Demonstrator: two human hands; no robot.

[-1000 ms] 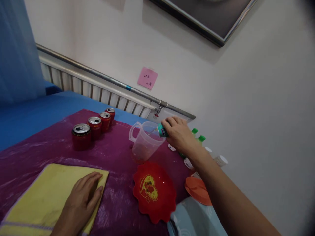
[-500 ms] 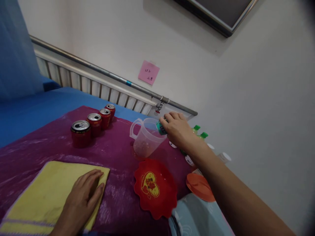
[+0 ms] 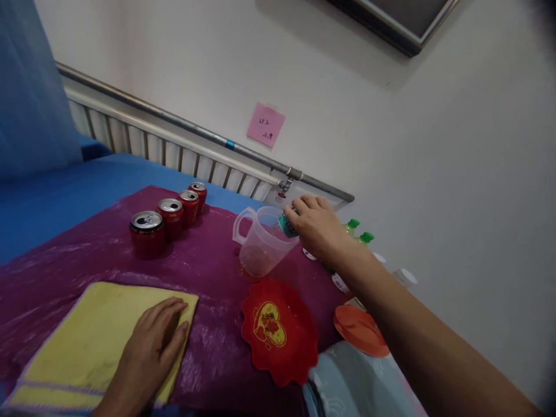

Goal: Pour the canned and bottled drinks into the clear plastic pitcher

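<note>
My right hand (image 3: 319, 226) is closed around a teal can (image 3: 287, 226), mostly hidden behind the fingers. The can is tilted, its end at the mouth of a clear plastic pitcher (image 3: 264, 249). A little liquid shows low in the pitcher, which stands with its handle to the left. My left hand (image 3: 152, 341) rests on a folded yellow cloth (image 3: 82, 336), fingers stretched out and holding nothing. Just in front of the pitcher lies a red scalloped plate (image 3: 299, 330) with a yellow printed design.
Several opened red cans (image 3: 147, 237) stand in a row at the left. Beyond my right forearm are green-capped bottles (image 3: 366, 238) and a white-capped one (image 3: 406, 277). Orange plastic dishes (image 3: 360, 333) lie near a light-blue cloth (image 3: 351, 376). A radiator (image 3: 174, 153) runs along the wall.
The whole view has shifted slightly, so everything sits a little further right. Both hands hold the same positions, and the can stays tilted at the pitcher.
</note>
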